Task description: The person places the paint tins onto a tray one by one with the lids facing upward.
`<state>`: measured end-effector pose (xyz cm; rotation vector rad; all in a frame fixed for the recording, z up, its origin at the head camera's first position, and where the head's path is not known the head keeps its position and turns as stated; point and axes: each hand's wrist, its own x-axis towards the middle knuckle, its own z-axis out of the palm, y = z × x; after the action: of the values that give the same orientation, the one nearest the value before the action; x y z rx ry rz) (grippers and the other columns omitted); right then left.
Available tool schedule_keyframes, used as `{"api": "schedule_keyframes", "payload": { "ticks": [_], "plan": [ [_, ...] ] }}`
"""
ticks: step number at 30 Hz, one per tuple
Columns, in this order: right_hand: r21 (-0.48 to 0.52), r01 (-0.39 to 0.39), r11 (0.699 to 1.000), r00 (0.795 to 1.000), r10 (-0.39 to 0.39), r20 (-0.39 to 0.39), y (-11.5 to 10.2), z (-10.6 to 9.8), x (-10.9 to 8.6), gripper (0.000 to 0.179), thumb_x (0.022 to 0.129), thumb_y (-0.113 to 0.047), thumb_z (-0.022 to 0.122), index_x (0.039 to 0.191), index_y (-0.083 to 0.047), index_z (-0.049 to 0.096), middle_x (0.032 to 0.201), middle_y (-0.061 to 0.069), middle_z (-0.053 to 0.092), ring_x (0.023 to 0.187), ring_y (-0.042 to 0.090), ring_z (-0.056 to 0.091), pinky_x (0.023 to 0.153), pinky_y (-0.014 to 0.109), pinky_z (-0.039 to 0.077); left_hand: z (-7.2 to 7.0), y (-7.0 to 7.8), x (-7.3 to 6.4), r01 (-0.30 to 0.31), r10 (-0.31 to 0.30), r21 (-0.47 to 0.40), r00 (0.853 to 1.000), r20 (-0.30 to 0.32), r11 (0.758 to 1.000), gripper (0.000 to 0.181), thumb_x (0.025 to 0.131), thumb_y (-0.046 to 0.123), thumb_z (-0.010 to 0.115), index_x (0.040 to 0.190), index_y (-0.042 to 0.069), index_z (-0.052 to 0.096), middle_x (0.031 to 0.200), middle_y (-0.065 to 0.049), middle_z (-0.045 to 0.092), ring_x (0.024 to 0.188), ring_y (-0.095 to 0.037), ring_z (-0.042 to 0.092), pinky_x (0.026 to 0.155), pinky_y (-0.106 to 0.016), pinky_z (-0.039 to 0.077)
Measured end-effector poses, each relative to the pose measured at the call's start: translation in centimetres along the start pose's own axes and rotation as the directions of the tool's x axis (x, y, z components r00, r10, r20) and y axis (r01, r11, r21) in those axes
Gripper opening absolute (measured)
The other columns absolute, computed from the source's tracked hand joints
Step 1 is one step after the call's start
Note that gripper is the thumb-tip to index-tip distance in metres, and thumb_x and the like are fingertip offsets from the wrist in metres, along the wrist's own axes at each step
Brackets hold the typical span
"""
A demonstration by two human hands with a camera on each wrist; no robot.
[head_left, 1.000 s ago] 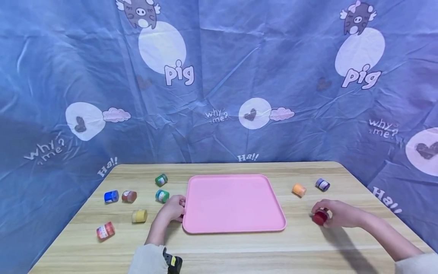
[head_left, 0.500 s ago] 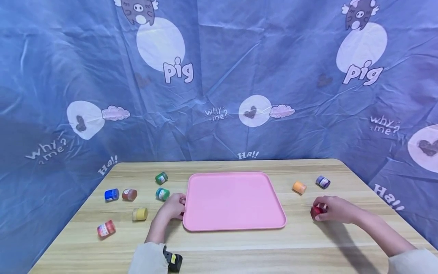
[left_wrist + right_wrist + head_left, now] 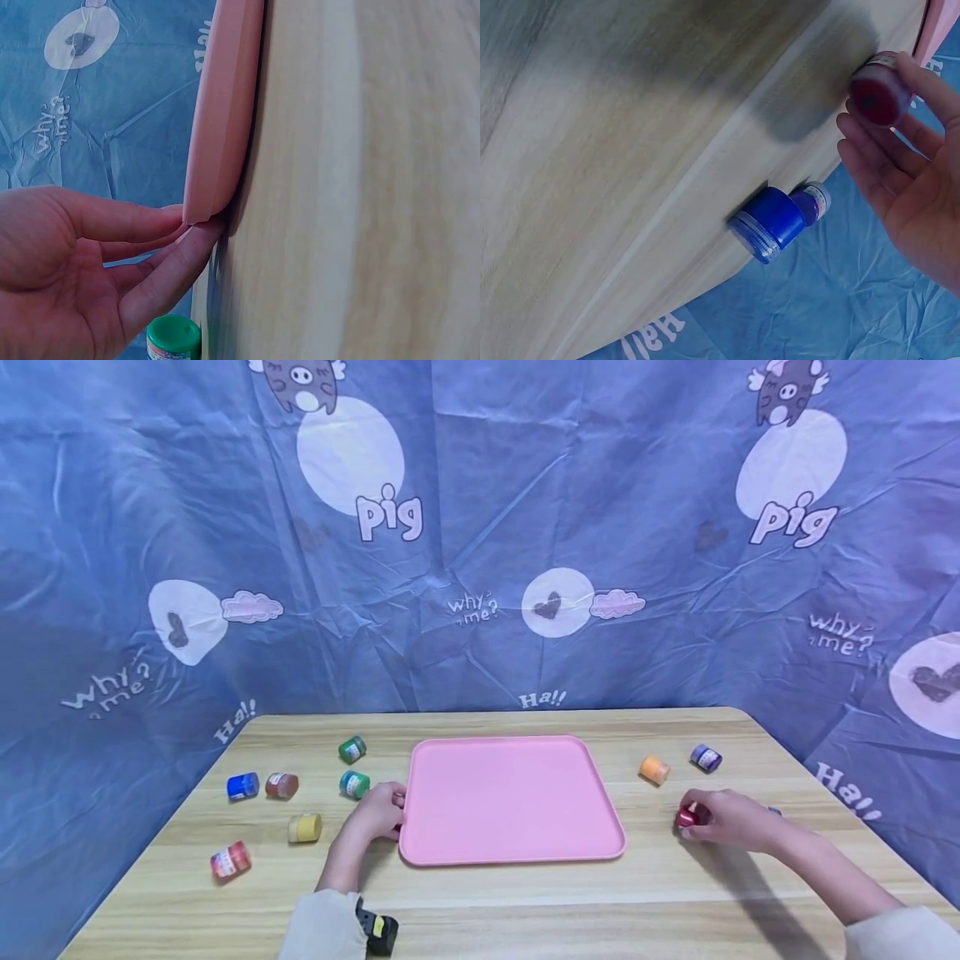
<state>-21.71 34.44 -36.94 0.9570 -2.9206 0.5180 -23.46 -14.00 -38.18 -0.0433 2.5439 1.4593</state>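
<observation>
My left hand (image 3: 378,812) is at the left edge of a pink tray (image 3: 513,802). In the left wrist view, its thumb and fingers pinch the tray's rim (image 3: 217,135). On the right side of the table, my right hand (image 3: 727,818) holds a small dark red paint jar (image 3: 686,817). The right wrist view shows that jar (image 3: 877,97) between thumb and fingers, its shadow on the wood below. A blue jar (image 3: 769,221) and a purple jar (image 3: 811,202) lie beyond the hand in that view. In the head view the forearm hides most of the blue one.
Right of the tray lie an orange jar (image 3: 654,770) and a purple jar (image 3: 706,758). To its left are two green jars (image 3: 352,749), a blue jar (image 3: 242,786), a brown jar (image 3: 282,786), a yellow jar (image 3: 304,828) and a red jar (image 3: 230,862). A blue cloth (image 3: 480,610) hangs behind.
My right hand has taken hold of the dark red jar and moved slightly left with it. A bit of a blue jar now shows behind the right wrist. The left hand stays at the tray.
</observation>
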Motion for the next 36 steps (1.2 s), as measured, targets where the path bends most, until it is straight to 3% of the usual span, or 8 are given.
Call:
{"api": "schedule_keyframes", "payload": {
  "ticks": [4,6,10,12,15,20,27,36],
  "plan": [
    [0.051,-0.008,0.999,1.0,0.009,-0.029,-0.25,-0.17,0.19,0.025,0.078,-0.012,0.069,0.093,0.001,0.054,0.077,-0.003,0.06,0.066,0.005,0.056,0.056,0.029,0.048,-0.02,-0.04,0.0,0.0,0.0,-0.001,1.0,0.003,1.0,0.044,0.072,-0.021,0.045,0.116,-0.017,0.046,0.089,-0.017,0.051,0.071,-0.025,0.057,0.058,-0.035,0.054],
    [0.146,0.019,0.989,1.0,-0.016,-0.024,-0.27,-0.33,0.32,0.02,0.08,-0.003,0.065,0.095,0.002,0.053,0.083,0.006,0.061,0.07,0.011,0.059,0.058,0.03,0.05,-0.03,-0.11,0.04,0.004,-0.004,-0.002,1.0,0.003,1.0,0.043,0.073,-0.021,0.045,0.116,-0.017,0.047,0.089,-0.017,0.051,0.071,-0.025,0.057,0.058,-0.035,0.054],
    [0.379,0.11,0.919,0.991,-0.131,0.03,-0.09,-0.46,0.54,0.019,0.078,0.016,0.051,0.091,0.003,0.056,0.089,0.02,0.057,0.07,0.017,0.062,0.057,0.03,0.053,-0.07,-0.23,0.1,0.003,-0.003,0.005,1.0,0.006,1.0,0.044,0.073,-0.021,0.045,0.117,-0.017,0.046,0.089,-0.016,0.051,0.07,-0.024,0.057,0.057,-0.034,0.054],
    [0.426,0.136,0.895,0.983,-0.176,0.056,0.05,-0.36,0.62,0.027,0.075,0.022,0.046,0.088,0.002,0.06,0.09,0.023,0.056,0.071,0.016,0.061,0.057,0.029,0.053,-0.07,-0.26,0.14,0.001,-0.001,0.006,1.0,0.005,1.0,0.045,0.073,-0.021,0.045,0.117,-0.017,0.046,0.089,-0.016,0.051,0.07,-0.024,0.057,0.057,-0.034,0.054],
    [0.343,0.183,0.921,0.976,-0.212,0.049,0.29,-0.1,0.59,0.034,0.071,0.023,0.047,0.085,-0.002,0.065,0.094,0.022,0.055,0.078,0.011,0.059,0.063,0.026,0.052,-0.07,-0.29,0.14,-0.004,0.004,0.009,1.0,0.004,1.0,0.045,0.072,-0.021,0.045,0.117,-0.017,0.046,0.089,-0.016,0.051,0.069,-0.024,0.057,0.057,-0.034,0.054],
    [0.133,0.255,0.958,0.967,-0.254,-0.028,0.58,0.01,0.52,0.043,0.064,0.024,0.05,0.089,-0.006,0.068,0.09,0.007,0.061,0.086,0.011,0.057,0.071,0.022,0.047,-0.12,-0.19,0.01,-0.016,0.016,0.018,1.0,0.01,1.0,0.043,0.073,-0.02,0.046,0.116,-0.017,0.046,0.088,-0.016,0.052,0.07,-0.024,0.057,0.058,-0.034,0.054],
    [-0.046,0.163,0.986,0.986,-0.164,-0.026,0.13,-0.05,0.29,0.041,0.058,0.019,0.057,0.093,-0.001,0.065,0.084,0.002,0.059,0.078,0.011,0.056,0.064,0.031,0.049,-0.09,-0.27,0.04,-0.016,0.016,0.013,1.0,0.015,1.0,0.042,0.074,-0.02,0.046,0.115,-0.017,0.046,0.089,-0.017,0.052,0.071,-0.025,0.057,0.058,-0.034,0.054],
    [-0.186,0.075,0.98,0.997,-0.078,-0.011,-0.39,0.11,0.9,0.032,0.063,-0.004,0.077,0.092,-0.001,0.064,0.086,0.004,0.059,0.076,0.02,0.058,0.066,0.037,0.05,-0.24,-0.17,0.11,-0.004,0.004,-0.003,1.0,0.011,1.0,0.045,0.072,-0.021,0.049,0.116,-0.017,0.046,0.089,-0.017,0.051,0.071,-0.026,0.056,0.058,-0.035,0.055]
  ]
}}
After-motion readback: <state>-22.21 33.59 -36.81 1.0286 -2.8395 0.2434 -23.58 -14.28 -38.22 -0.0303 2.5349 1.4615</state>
